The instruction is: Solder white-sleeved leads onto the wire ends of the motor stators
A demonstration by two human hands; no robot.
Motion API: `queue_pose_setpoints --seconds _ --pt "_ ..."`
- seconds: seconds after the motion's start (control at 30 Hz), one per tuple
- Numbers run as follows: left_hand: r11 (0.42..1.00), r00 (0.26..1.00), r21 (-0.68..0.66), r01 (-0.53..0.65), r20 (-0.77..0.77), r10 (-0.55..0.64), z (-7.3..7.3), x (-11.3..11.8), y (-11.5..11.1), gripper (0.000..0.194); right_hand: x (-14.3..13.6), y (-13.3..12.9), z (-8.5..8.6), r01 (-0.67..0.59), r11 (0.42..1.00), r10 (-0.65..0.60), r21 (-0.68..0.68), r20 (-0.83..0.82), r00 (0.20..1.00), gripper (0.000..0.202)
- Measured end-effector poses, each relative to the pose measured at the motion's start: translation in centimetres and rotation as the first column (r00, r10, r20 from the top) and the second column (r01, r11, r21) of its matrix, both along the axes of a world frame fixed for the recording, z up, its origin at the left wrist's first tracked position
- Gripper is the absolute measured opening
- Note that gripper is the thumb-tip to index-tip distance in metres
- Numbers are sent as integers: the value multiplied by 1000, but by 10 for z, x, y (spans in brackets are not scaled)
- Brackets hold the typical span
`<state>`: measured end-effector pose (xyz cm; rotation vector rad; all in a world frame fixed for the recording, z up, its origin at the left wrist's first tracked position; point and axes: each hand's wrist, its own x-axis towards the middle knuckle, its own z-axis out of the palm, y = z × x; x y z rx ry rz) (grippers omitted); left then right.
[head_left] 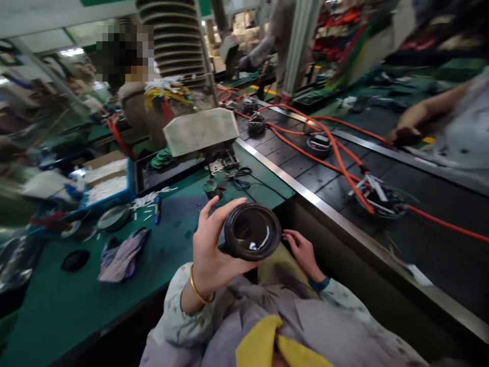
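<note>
A round black ring-shaped part (252, 232), with a glossy dark middle, is tilted toward the camera above my lap. My left hand (214, 244), with a gold bangle at the wrist, grips it from the left side, thumb below and fingers above. To the right of the part, lower down, my right hand (301, 253) hangs near the bench edge with its fingers bent together; whether anything is between them is too small to tell. A grey glove (123, 256) and a flat black disc (75, 260) lie on the green bench (153, 295) to the left.
Scissors (241, 178), a blue pen (157, 210) and a blue bin (130, 186) of white pieces are on the bench. Beyond a metal rail (305, 192), a dark conveyor (290, 163) carries wired round parts and orange tubes. A person's arm (428, 109) is at the right.
</note>
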<state>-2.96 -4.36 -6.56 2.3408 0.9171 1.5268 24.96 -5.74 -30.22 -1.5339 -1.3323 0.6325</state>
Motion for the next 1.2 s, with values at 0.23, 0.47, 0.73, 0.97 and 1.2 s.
queue_pose_setpoints --seconds 0.23,0.47,0.73,0.97,1.2 --pt "955 995 -281 97 36 -90 -49 38 15 73 -20 -12 83 -327 892 389 313 -158 908 92" --pt "875 988 -462 145 15 -156 -70 52 10 78 -28 -15 113 -538 797 603 275 -303 738 115" --pt "755 927 -546 364 130 -352 -84 53 13 85 -31 -25 84 -386 873 472 298 -323 820 112" --pt "900 929 -283 332 264 -260 -95 48 9 91 -24 -26 89 -196 954 263 228 -321 910 101" --pt "963 991 -239 124 -22 -133 -93 31 1 47 -24 -19 100 -107 979 163 175 -349 923 97"
